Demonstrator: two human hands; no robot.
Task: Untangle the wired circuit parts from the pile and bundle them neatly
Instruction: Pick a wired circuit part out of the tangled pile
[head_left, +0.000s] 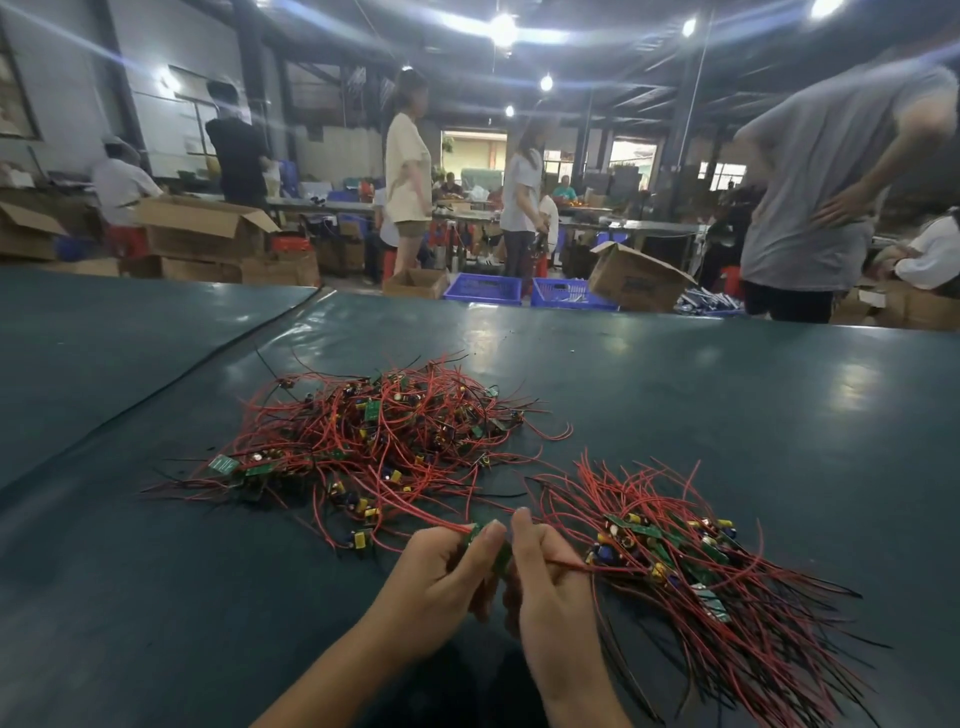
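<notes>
One board (500, 555) pinched between left hand (436, 569), right hand (546, 574)

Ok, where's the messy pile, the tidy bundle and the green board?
messy pile (384, 436): head view, tangled middle.
tidy bundle (670, 551): head view, board end.
green board (502, 558): head view, visible lower edge.

Harsh white ceiling lamps (503, 27) flare and throw streaks overhead, and daylight glows in the far doorway (474, 156). Between them the hall is dim. The dark surface (675, 395) shows pale, smeared reflections. The red wires (374, 441) look fairly sharp. The person (810, 171) at right is blurred, and the edges bow with wide-angle distortion.
</notes>
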